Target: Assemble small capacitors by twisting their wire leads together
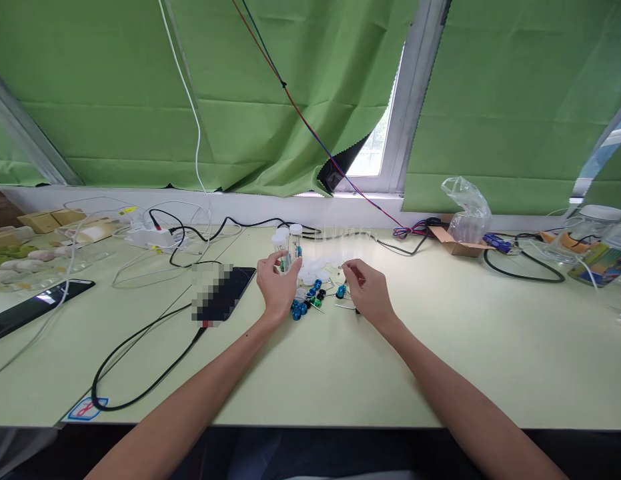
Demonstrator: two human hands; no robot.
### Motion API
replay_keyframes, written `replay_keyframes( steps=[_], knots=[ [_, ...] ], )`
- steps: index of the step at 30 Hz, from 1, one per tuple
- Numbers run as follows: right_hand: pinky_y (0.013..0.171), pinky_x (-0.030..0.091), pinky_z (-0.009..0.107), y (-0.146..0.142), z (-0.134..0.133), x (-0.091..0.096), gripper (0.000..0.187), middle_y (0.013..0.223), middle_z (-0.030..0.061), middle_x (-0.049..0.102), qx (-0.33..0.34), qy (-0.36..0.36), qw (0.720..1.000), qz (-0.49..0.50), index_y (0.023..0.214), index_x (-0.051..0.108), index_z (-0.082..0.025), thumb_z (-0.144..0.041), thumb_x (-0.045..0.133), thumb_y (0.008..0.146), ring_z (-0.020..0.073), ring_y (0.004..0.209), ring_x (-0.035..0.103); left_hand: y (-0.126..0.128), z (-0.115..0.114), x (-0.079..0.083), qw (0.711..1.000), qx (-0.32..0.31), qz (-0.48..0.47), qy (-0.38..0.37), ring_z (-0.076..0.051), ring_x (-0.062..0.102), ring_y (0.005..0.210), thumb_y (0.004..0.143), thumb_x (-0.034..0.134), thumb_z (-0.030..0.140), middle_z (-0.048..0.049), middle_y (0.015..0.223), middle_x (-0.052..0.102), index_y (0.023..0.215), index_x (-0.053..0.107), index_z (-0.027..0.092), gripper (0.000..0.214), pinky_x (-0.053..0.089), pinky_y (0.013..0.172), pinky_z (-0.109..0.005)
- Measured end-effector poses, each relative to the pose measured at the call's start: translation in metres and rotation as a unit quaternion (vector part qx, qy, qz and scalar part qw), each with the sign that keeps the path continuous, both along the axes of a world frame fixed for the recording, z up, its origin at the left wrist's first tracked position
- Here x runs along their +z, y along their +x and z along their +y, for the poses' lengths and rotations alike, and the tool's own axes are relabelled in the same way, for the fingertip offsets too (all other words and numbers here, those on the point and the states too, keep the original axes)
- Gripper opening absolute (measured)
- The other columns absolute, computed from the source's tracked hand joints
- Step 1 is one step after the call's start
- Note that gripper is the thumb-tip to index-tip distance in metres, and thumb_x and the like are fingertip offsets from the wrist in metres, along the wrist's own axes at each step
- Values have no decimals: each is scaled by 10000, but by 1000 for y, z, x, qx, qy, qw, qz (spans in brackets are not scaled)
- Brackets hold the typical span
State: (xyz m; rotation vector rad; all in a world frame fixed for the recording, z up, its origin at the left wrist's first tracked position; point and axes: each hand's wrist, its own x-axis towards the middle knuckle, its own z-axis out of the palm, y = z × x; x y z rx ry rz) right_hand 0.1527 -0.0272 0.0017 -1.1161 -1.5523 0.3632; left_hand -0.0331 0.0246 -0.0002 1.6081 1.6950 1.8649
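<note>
My left hand (280, 283) is curled around a group of clear vials with white caps (295, 229), its fingers closed against one of them. Small blue and green pieces show through the clear walls. Just to the right, my right hand (367, 290) has thumb and fingertips pinched together; whatever is between them is too small to make out. Close under those fingertips is a blue piece (341, 291). Between the hands lies a loose pile of small blue, black and green pieces (304, 307), some with thin metal pins. Several white round caps (316, 272) lie behind the pile.
More clear tubes (343, 245) stand faintly behind the caps. A dark phone (233, 293) with a black cable is left of my left hand. Farther left are a second dark device (45, 303) and a power strip (150, 237). An open cardboard box (457, 245) sits at the back right.
</note>
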Motion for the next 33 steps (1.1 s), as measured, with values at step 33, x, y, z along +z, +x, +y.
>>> replay_keyframes(
  steps=[33],
  knots=[
    [549,411,247,3,-1,3,238,684,-5,554,-106,49,986,122,907,576,-197,-405,467,948,122,570,500,12,-16,-7,927,-197,313,62,-204,588,908,831,588,183,-70,989,580,1076,653,201,254,489,796,-347]
  ],
)
